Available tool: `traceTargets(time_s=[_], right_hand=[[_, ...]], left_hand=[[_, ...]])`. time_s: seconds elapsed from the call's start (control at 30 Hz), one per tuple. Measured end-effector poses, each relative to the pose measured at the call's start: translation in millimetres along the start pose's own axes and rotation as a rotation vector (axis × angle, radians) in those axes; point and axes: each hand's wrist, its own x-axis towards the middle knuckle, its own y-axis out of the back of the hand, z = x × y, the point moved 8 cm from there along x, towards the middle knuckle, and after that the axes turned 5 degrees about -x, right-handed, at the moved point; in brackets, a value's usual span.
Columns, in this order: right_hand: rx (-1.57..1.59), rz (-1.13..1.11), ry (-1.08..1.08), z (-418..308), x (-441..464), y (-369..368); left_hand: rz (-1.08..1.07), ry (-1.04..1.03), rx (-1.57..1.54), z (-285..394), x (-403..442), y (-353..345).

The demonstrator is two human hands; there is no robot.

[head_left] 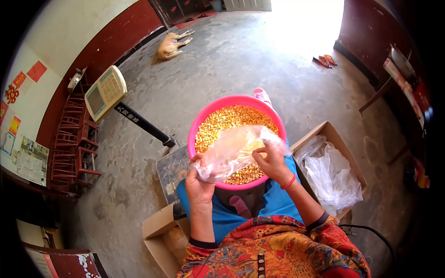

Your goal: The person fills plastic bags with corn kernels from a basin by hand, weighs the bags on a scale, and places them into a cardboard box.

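A clear plastic bag [228, 150] stretches between my hands over a pink basin [236, 187]. Loose yellow corn kernels [234, 116] fill much of the basin, and more kernels show below the bag. My left hand [200, 184] is closed around the bag's left end. On the other side, my right hand [273, 163] has its fingers curled in a pinch at the bag's right edge, with a red band on the wrist. The bag looks thin and see-through; whether anything lies inside it I cannot tell.
To my right stands a cardboard box [357, 169] of plastic bags [330, 173]. An open carton [160, 231] sits at my left. Beyond the basin's left side rises a platform scale's display [105, 92]. A dog [171, 46] lies on the floor; slippers [325, 60] are near the doorway.
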Motion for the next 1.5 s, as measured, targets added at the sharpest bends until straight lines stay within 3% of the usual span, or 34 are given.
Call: traceTargets(time_s=[0.03,0.17,0.23,0.27,0.3,0.37,0.4,0.47,0.5,0.57,0.63,0.7,0.73,0.77,0.8,0.83,0.9,0.97,1.07,1.1,1.17,1.27,1.3,1.37,1.4,1.47,1.5], right_hand=[[0.007,-0.15,-0.241,36.0,-7.0,-9.0],[0.352,-0.212,-0.401,33.5,-20.6,-0.5],[0.105,-0.56,0.089,-26.6,-24.4,-12.9],[0.088,-0.615,0.051,-43.4,-30.4,-15.3],[0.175,-0.551,0.046,-53.1,-33.3,-17.9],[0.014,-0.139,0.319,-94.8,-28.7,-5.1],[0.018,-0.143,0.317,-98.5,-26.9,-13.4],[-0.507,0.071,0.525,-115.7,-28.3,-17.7],[-0.505,0.07,0.525,-108.1,-25.1,-18.2],[-0.386,-0.146,0.475,-73.3,-14.6,-31.2],[-0.096,-0.132,0.284,-53.5,-3.9,-25.3],[0.212,-0.191,0.097,-35.3,4.0,-24.3],[0.437,-0.273,-0.047,-28.5,7.1,-27.1],[0.372,-0.322,-0.073,-24.5,11.0,-26.2],[0.342,-0.356,-0.106,-27.9,13.7,-25.1],[0.312,-0.391,-0.14,-31.6,15.4,-25.3],[0.307,-0.411,-0.071,-41.1,20.7,-31.1],[0.302,-0.426,-0.004,-48.4,24.8,-35.8],[-0.197,-0.185,0.344,-71.0,31.9,-17.3],[-0.197,-0.186,0.342,-82.6,29.8,-13.2],[-0.354,0.019,0.618,-134.8,14.1,2.4],[0.009,-0.516,0.725,-144.9,-22.7,-37.5],[-0.001,-0.566,0.764,-149.5,-29.0,-41.2],[-0.253,-0.499,0.571,-124.1,-19.8,-51.5],[-0.253,-0.506,0.571,-113.9,-19.5,-59.2],[-0.271,-0.256,0.434,-86.9,-5.6,-56.5],[-0.271,-0.268,0.437,-83.9,-6.2,-60.5]], left_hand=[[0.022,-0.013,-0.019,4.1,-0.8,1.6],[-0.062,0.08,0.049,0.0,2.9,11.8],[-0.091,0.101,0.191,-9.2,11.4,26.7],[0.003,0.104,0.216,-14.7,9.5,34.0],[0.006,0.107,0.218,-18.8,7.5,30.9],[-0.046,0.106,0.314,-23.9,3.2,22.2],[-0.013,0.105,0.285,-24.7,-0.3,17.6],[-0.039,0.098,0.26,-22.3,-4.0,10.4],[-0.069,0.091,0.234,-20.4,-6.6,5.0],[-0.021,0.095,0.262,-7.6,-11.0,8.4],[-0.22,0.187,0.235,0.4,-15.4,10.5],[-0.241,0.123,0.317,4.2,-17.3,9.8],[-0.254,0.013,0.534,7.0,-22.8,-3.4],[-0.264,-0.096,0.751,10.6,-27.0,-11.8],[-0.294,-0.061,0.923,3.9,-28.6,-10.8],[-0.29,-0.06,0.923,0.6,-30.1,-11.6],[-0.365,-0.451,1.687,-7.3,-39.9,-34.2],[-0.321,-0.445,1.673,-13.6,-31.5,-17.2],[-0.108,-0.283,1.169,-4.5,-17.3,18.6],[-0.106,-0.282,1.169,-1.7,-17.4,15.3],[-0.018,-0.219,0.826,7.4,-14.4,21.2],[0.001,-0.215,0.642,5.4,-9.3,25.7],[0.026,-0.177,0.544,2.6,-8.0,26.3],[0.038,-0.219,0.549,4.8,-11.5,23.9],[0.019,-0.191,0.572,5.5,-12.4,26.3],[0.018,-0.134,0.528,4.2,-15.0,31.4],[0.028,-0.139,0.522,5.0,-15.2,32.8]])
